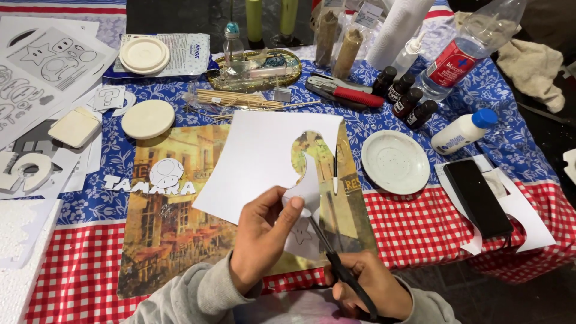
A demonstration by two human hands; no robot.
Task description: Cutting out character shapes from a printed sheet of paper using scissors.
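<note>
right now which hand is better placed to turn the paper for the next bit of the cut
Left, probably. The left hand already pinches the white paper beside the cut, thumb on top, so it can swivel the sheet. The right hand is occupied with the scissors, whose blades are in the paper.

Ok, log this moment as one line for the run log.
left hand: holds white paper sheet | right hand: grips scissors, blades in the paper | beside: white saucer, glue bottle

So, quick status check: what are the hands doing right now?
Left hand pinching white paper sheet. Right hand working black scissors through the sheet. Nothing in the way; white saucer sits apart.
</note>
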